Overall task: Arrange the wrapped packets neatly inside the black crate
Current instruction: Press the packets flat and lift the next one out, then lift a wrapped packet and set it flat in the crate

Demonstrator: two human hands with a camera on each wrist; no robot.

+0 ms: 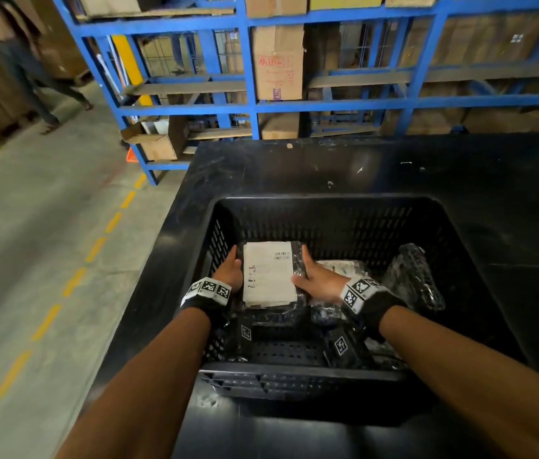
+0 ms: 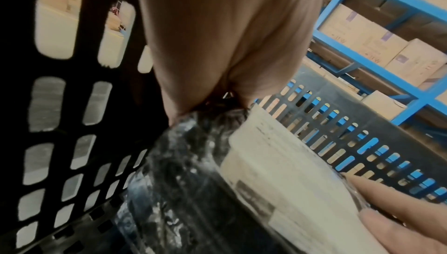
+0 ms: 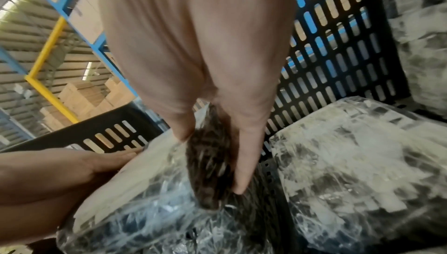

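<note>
At the near edge of the black crate (image 1: pixel 301 376), both forearms reach down over the rim, which sits on a dark tabletop (image 1: pixel 377 167). Just past the rim the perforated crate floor shows bare. Beyond that, at the crate's left side, lies the labelled packet (image 1: pixel 269 276), a dark bundle in clear film with a pale paper label facing up. The left hand (image 1: pixel 228 271) lies along its left side with fingers fairly straight, between the packet and the left crate wall. The right hand (image 1: pixel 319 276) is on its right side, thumb on top near the label's edge and fingers curled down over the wrapped side, as the right wrist view shows. So the packet is held between both hands, low in the crate.

To the right, a second packet (image 1: pixel 341 265) lies flat just beside the first. Farther right, a third packet (image 1: pixel 419 276) leans tilted, probably against the right wall, though the dark plastic makes that contact hard to confirm.

The step in hand appears to be seating the labelled packet squarely in the left far corner. Next it likely needs pushing flush to the left wall, then the hands can let go and turn to the tilted packet, laying it flat alongside the others.
</note>
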